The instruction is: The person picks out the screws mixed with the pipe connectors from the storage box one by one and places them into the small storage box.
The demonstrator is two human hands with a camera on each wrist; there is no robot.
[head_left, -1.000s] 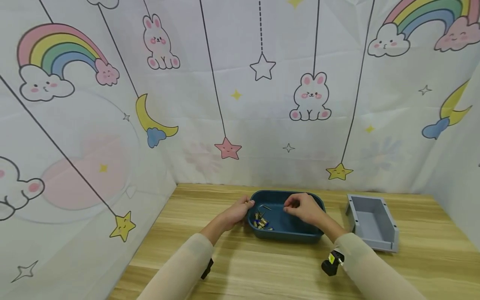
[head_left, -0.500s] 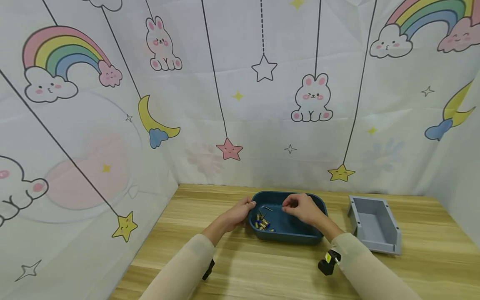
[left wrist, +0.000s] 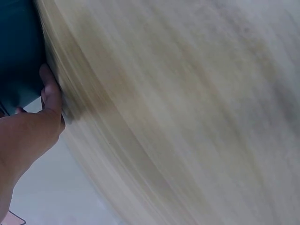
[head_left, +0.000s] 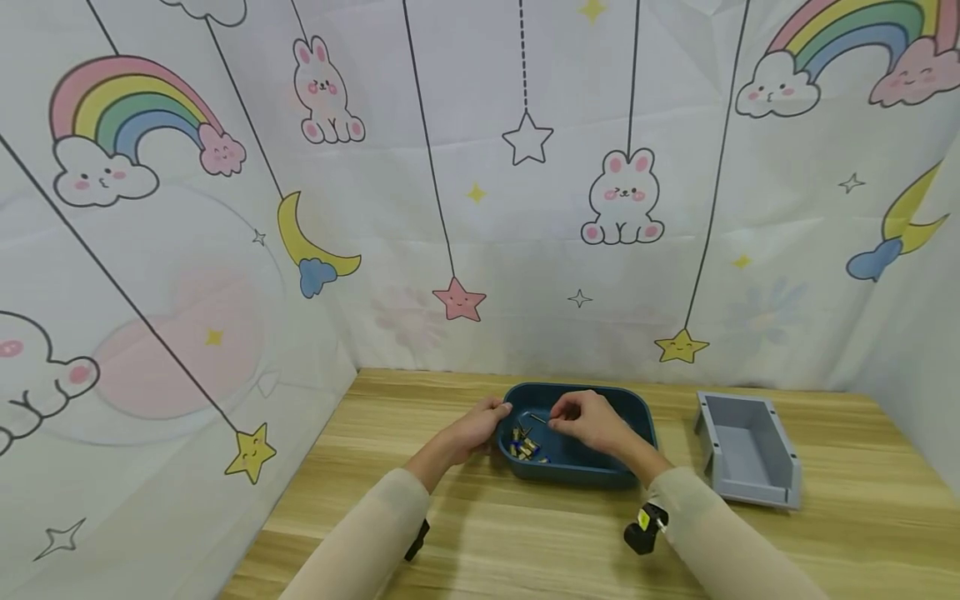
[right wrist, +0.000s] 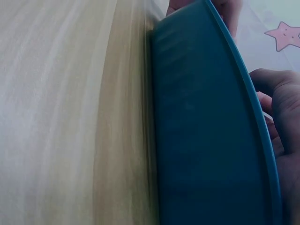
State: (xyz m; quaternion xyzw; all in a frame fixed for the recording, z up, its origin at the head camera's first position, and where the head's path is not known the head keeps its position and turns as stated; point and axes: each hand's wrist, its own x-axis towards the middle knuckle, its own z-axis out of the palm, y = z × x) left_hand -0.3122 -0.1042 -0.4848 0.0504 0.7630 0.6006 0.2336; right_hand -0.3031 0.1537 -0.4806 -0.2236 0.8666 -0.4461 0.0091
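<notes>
The right hand (head_left: 592,419) is inside the tray (head_left: 577,478), its fingers bent and the tips of thumb and forefinger brought close together. Whether they pinch anything small cannot be told; the right wrist view shows this hand only partly, beyond the tray's rim. The left hand (head_left: 474,423) grasps the tray's left end, thumb at the rim and the other fingers against the outside; the left wrist view shows it at that end wall too.

Just beside the right fingertips, on their left, a thin metal pin (head_left: 537,417) lies at a slant on the tray's floor. Whether the fingers touch its end is too small to tell. Nearer the person, in the tray's near left corner, is a loose heap of small brass-coloured pieces (head_left: 524,448) with bits of blue among them; they are too small to make out one by one.

The tray is dark blue with rounded corners and rests on the tabletop (head_left: 487,550), which has a wood grain. To its right, apart from it, is a grey bin (head_left: 748,458), its long sides running away from the person. Both forearms have cream sleeves (head_left: 727,533), with a black device at each wrist. Behind the tabletop hangs a white cloth (head_left: 540,342) printed with rainbows, rabbits, moons and stars.
</notes>
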